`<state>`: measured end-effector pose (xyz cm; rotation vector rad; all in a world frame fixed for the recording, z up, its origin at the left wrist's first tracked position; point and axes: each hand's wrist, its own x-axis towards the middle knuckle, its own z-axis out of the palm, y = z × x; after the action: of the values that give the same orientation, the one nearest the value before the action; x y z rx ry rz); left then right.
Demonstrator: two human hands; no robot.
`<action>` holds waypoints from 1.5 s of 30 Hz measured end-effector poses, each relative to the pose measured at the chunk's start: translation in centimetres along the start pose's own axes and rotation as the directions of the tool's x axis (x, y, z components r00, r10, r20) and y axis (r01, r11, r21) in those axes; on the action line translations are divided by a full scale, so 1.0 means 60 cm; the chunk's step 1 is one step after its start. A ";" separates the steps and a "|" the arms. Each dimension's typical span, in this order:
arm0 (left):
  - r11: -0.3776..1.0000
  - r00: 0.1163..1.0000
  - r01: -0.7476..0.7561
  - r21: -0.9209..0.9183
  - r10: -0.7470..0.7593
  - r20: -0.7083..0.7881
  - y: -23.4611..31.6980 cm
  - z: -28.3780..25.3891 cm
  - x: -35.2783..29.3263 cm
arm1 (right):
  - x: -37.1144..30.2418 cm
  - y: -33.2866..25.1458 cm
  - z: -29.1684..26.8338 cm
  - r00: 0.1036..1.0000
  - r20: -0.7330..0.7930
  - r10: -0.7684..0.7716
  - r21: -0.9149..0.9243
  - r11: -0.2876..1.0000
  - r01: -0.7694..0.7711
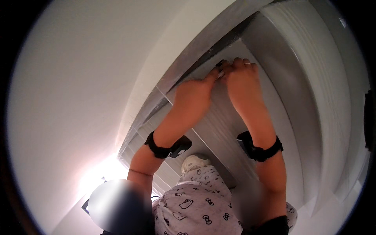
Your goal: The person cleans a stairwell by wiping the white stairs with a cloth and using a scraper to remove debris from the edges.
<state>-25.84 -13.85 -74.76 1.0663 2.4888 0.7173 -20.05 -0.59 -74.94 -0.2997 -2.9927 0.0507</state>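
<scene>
Both of my hands meet at the far corner of a grey stair step, beside the skirting along the wall. Between their fingertips is a small dark item (pixel 220 63) with a pale part below it; its kind is too small to make out. My left hand (pixel 194 91) is closed, thumb and finger pinching this item from the left. From the right, my right hand (pixel 242 76) curls over it with bent fingers, a ring on one of them. The palms face down, so most of the grip is hidden. The step's surface (pixel 221 113) lies under both hands.
A white wall (pixel 86 70) rises on the left, with grey skirting (pixel 184 64) along its foot. Further stair steps (pixel 313 78) curve up on the right. My shoe (pixel 194 162) stands on a step below. Black devices (pixel 180 147) are strapped to both wrists. Bright light glows at lower left.
</scene>
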 end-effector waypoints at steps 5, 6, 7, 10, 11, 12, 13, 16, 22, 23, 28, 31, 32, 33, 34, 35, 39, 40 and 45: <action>0.998 0.996 -0.050 0.036 0.053 -0.077 0.005 0.010 0.028 | 0.024 0.025 0.008 0.992 -0.129 0.011 -0.019 1.000 -0.013; 0.998 0.996 -0.045 0.051 0.049 -0.071 0.001 0.013 0.031 | 0.022 0.024 0.009 0.992 -0.123 0.014 -0.022 1.000 -0.017; 0.997 0.997 -0.041 0.066 0.046 -0.065 0.000 0.015 0.032 | 0.023 0.020 0.008 0.996 -0.088 0.015 -0.054 0.998 -0.020; 0.999 1.000 0.014 0.038 -0.015 0.006 0.009 0.000 0.017 | 0.015 0.009 -0.007 1.000 -0.004 0.025 -0.082 0.996 -0.025; 0.999 1.000 0.015 0.037 -0.015 0.007 0.006 0.006 0.017 | 0.012 0.008 -0.010 0.999 0.044 0.032 -0.078 0.997 -0.028; 0.999 0.998 -0.031 0.026 0.033 -0.046 0.002 0.011 0.016 | 0.013 0.010 -0.010 0.999 0.042 0.033 -0.076 0.997 -0.029; 0.997 0.992 -0.078 0.016 0.079 -0.100 0.001 0.013 0.016 | 0.015 0.012 -0.008 0.999 -0.028 0.023 -0.063 0.998 -0.024; 0.993 0.987 -0.075 0.095 0.087 -0.134 -0.002 0.016 0.038 | 0.034 0.021 -0.004 0.997 -0.073 0.008 -0.089 0.996 -0.014; 0.997 0.999 0.034 0.063 -0.036 0.028 0.021 -0.003 0.015 | 0.013 0.013 -0.011 1.000 0.008 0.007 -0.126 0.992 -0.006; 0.997 0.999 0.034 0.063 -0.036 0.029 0.019 0.000 0.018 | 0.009 0.012 -0.008 1.000 0.013 0.022 -0.119 0.993 -0.021; 0.994 0.993 -0.063 0.091 0.071 -0.089 0.020 0.007 0.053 | 0.038 0.044 -0.001 0.999 -0.020 0.042 -0.070 0.997 -0.044; 0.989 1.000 -0.002 0.150 0.003 -0.005 0.035 0.005 0.049 | 0.023 0.047 -0.001 0.998 -0.026 0.053 0.008 0.999 -0.053; 0.989 1.000 -0.001 0.150 0.002 -0.004 0.034 0.007 0.048 | 0.018 0.045 0.000 0.997 -0.040 0.064 0.025 0.998 -0.063; 0.993 1.000 -0.002 0.122 0.001 0.002 0.035 0.006 0.046 | 0.018 0.045 0.000 0.997 -0.042 0.064 0.025 0.998 -0.063; 0.996 1.000 -0.002 0.093 0.001 0.009 0.035 0.007 0.045 | 0.019 0.044 0.002 0.995 -0.051 0.088 0.004 0.996 -0.087; 0.996 1.000 -0.002 0.094 0.001 0.008 0.033 0.011 0.052 | 0.020 0.045 0.003 0.992 -0.061 0.111 -0.017 0.994 -0.112; 0.996 0.994 -0.060 0.073 0.067 -0.088 0.039 0.014 0.081 | 0.043 0.067 0.006 0.990 -0.089 0.112 -0.030 0.993 -0.115; 0.995 0.997 -0.030 0.094 0.036 -0.061 0.041 0.012 0.082 | 0.043 0.066 0.000 0.994 -0.074 0.084 -0.041 0.995 -0.087; 0.994 0.999 -0.029 0.102 0.032 -0.029 0.035 0.014 0.074 | 0.034 0.056 -0.006 0.994 -0.058 0.093 -0.021 0.995 -0.094</action>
<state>-27.17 -9.07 -74.76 1.1389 2.5643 0.6254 -21.35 3.09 -74.47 -0.4362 -2.9233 0.0162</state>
